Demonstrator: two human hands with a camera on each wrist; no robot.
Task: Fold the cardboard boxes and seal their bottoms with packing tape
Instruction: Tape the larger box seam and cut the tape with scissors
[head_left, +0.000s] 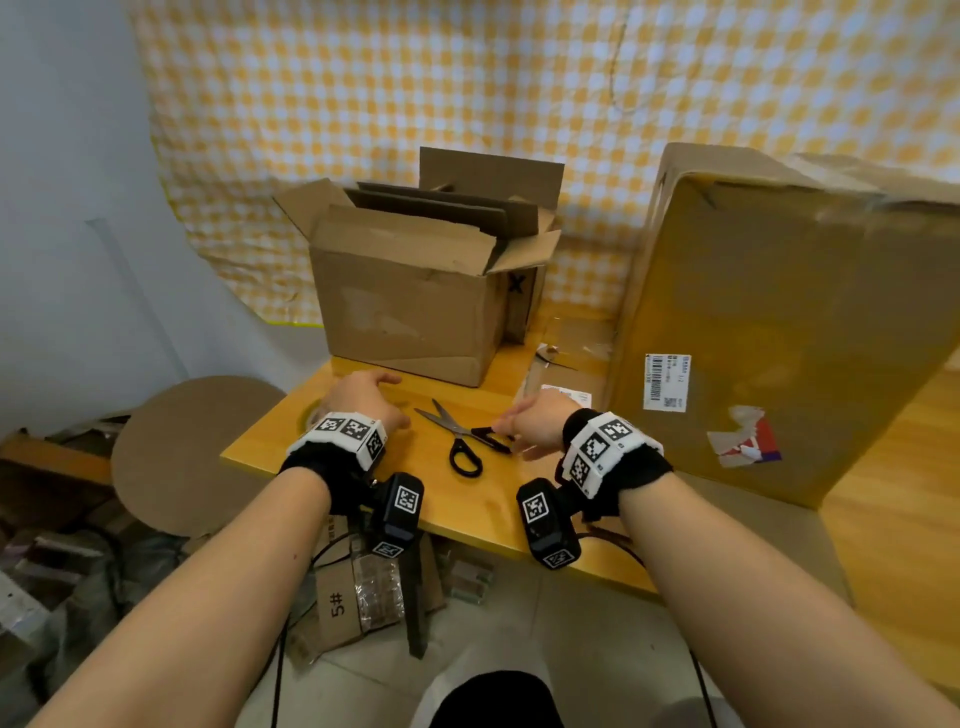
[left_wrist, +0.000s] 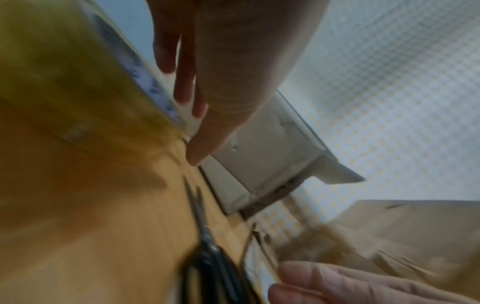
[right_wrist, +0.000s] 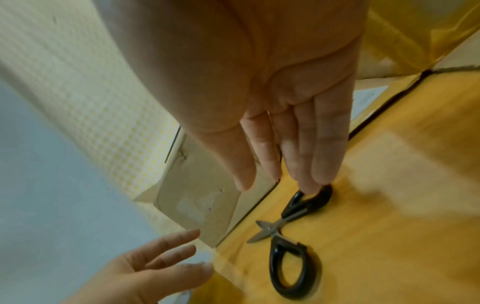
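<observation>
Scissors (head_left: 457, 434) lie flat – blades spread, pointing away; right hand (head_left: 535, 423) fingers straight, touching one handle; left hand (head_left: 363, 397) spread, holding nothing.

Black-handled scissors (head_left: 460, 439) lie on the orange-yellow table (head_left: 467, 514), brown boxes (head_left: 415, 306) before a yellow-and-white checked cloth (head_left: 415, 78).
</observation>
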